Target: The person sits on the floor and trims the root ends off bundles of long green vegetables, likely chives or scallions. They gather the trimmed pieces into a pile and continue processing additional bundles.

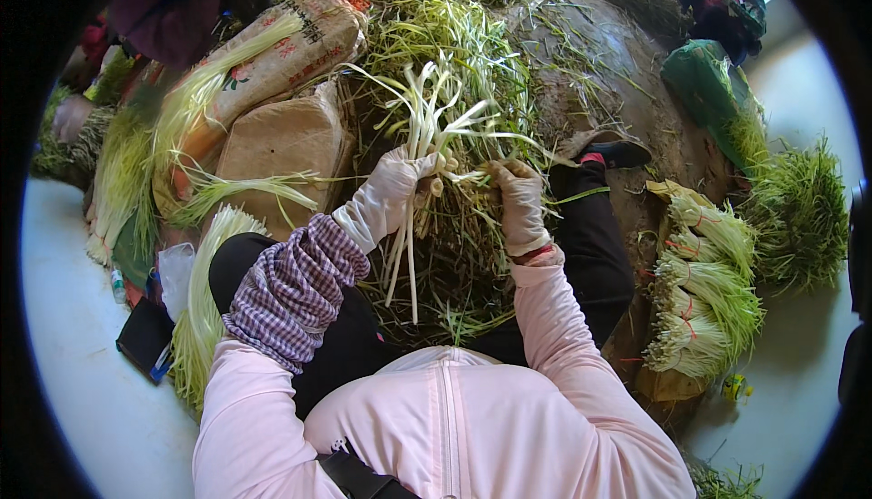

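My left hand (pixel 390 189), in a pale glove, is closed around several whitish-yellow leafy stalks (pixel 424 117). Their leafy tops fan out above the fist and a few long pale stems hang below it. Just to the right, my right hand (pixel 521 206), in a soiled glove, has its fingers curled at the ends of some leaves beside the stalks; whether it pinches one is hard to tell. Beneath and beyond both hands lies a large heap of loose green and yellow leafy stalks (pixel 453 36), between my legs.
Bundles of pale stalks tied with red bands (pixel 688 315) lie at the right. Loose long stalks (pixel 204 295) rest by my left knee, near a brown sack (pixel 279 151) and a printed sack (pixel 300 49). A green sack (pixel 705 90) stands upper right; other people sit at the upper edges.
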`<state>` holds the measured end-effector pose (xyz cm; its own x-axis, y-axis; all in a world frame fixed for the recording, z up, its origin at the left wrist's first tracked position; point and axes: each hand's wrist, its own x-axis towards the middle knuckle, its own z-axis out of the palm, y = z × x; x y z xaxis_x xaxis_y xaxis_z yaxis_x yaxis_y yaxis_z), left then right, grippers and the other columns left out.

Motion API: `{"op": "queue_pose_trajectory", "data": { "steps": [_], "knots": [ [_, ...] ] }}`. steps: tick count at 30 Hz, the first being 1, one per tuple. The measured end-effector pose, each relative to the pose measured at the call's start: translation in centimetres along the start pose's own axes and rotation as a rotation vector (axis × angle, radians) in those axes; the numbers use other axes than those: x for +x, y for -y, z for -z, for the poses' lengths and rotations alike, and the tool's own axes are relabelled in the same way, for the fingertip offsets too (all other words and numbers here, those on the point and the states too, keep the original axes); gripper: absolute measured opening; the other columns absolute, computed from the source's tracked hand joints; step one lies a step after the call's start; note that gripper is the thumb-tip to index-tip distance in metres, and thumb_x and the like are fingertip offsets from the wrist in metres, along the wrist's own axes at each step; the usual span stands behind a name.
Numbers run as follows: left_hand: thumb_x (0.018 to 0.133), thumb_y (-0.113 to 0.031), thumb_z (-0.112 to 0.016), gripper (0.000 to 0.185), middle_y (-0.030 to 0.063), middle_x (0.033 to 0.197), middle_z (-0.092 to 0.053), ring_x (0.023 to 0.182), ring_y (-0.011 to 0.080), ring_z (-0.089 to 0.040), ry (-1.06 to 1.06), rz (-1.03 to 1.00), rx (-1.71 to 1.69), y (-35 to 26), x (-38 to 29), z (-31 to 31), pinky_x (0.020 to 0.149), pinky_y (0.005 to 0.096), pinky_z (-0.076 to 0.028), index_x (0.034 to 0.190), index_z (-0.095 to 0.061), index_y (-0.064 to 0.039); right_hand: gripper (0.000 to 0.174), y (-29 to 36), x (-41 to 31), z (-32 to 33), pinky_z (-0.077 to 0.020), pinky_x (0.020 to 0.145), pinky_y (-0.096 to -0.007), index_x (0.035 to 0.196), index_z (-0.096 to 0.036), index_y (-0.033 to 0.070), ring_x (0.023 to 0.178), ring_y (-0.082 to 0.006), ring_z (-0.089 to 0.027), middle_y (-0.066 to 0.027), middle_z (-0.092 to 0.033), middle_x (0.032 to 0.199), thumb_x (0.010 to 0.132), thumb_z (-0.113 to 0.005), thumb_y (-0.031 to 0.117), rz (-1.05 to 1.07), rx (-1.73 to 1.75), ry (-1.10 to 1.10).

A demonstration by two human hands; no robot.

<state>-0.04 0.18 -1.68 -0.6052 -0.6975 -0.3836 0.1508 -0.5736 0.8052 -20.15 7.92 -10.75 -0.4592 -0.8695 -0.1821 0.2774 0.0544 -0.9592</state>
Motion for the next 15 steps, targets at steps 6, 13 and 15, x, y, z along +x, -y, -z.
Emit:
{"op": "queue_pose_trajectory", "data": {
  "steps": [6, 13, 15],
  "knots": [
    [0.097, -0.024, -0.049, 0.017, 0.0027, 0.088, -0.065, 0.061, 0.0084, -0.059, 0.043, -0.112, -0.223, -2.9, -0.5, 1.7, 0.049, 0.02, -0.046, 0.097, -0.058, -0.009, 0.023, -0.6, 1.7, 10.4, -0.0359, 0.043, -0.0233, 0.086, -0.066, 0.0, 0.047, -0.008, -0.047, -0.0007, -0.059, 0.064, 0.085, -0.068, 0.022, -0.009, -0.627, -0.271],
    [0.094, -0.02, -0.055, 0.022, 0.0081, 0.083, -0.065, 0.053, 0.0107, -0.059, 0.235, 0.044, -0.115, -1.7, -0.2, 0.7, 0.045, 0.0185, -0.048, 0.106, -0.06, -0.001, 0.045, 7.2, -2.1, 0.5, -0.0301, 0.047, -0.0181, 0.109, -0.068, 0.003, 0.052, -0.0026, -0.041, 0.006, -0.053, 0.07, 0.085, -0.066, 0.042, -0.011, -0.192, 0.418],
    [0.093, -0.02, -0.057, 0.023, 0.008, 0.083, -0.066, 0.055, 0.0101, -0.059, 0.246, 0.056, -0.093, -1.1, -0.5, 0.2, 0.045, 0.019, -0.047, 0.106, -0.061, -0.002, 0.036, 8.4, -2.5, -4.1, -0.0335, 0.047, -0.0167, 0.1, -0.067, 0.003, 0.053, -0.0023, -0.046, 0.0054, -0.059, 0.071, 0.082, -0.071, 0.034, -0.007, 0.035, 0.437]
  ]
}}
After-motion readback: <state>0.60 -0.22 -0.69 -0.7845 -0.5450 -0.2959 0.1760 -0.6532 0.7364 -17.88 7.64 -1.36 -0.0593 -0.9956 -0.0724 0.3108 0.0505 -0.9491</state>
